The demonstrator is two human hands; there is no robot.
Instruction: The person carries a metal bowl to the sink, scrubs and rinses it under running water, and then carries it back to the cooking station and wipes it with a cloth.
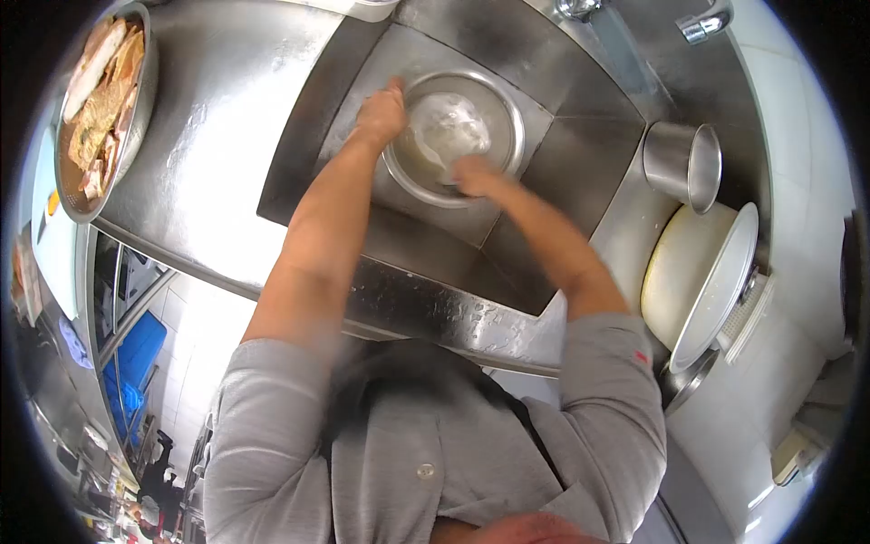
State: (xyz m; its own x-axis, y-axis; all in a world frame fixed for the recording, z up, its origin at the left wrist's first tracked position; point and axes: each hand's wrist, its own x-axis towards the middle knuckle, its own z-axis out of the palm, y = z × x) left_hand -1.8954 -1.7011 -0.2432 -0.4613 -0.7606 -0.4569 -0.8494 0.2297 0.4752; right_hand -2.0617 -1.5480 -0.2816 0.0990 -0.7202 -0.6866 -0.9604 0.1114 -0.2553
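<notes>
A round metal bowl (518,136) sits in the bottom of a steel sink, with cloudy, whitish water or foam inside it. My left hand (381,113) is closed on the bowl's left rim. Inside the bowl, near its lower right side, is my right hand (475,176), blurred by motion. Its fingers look curled, and what they hold, if anything, cannot be made out.
Left of the steel sink (512,267) is a metal counter (213,118); an oval metal pan (136,136) holds pieces of meat. A faucet (707,23) juts in at upper right. On the right ledge stand a steel pot (671,163) and a large pale pot (680,263).
</notes>
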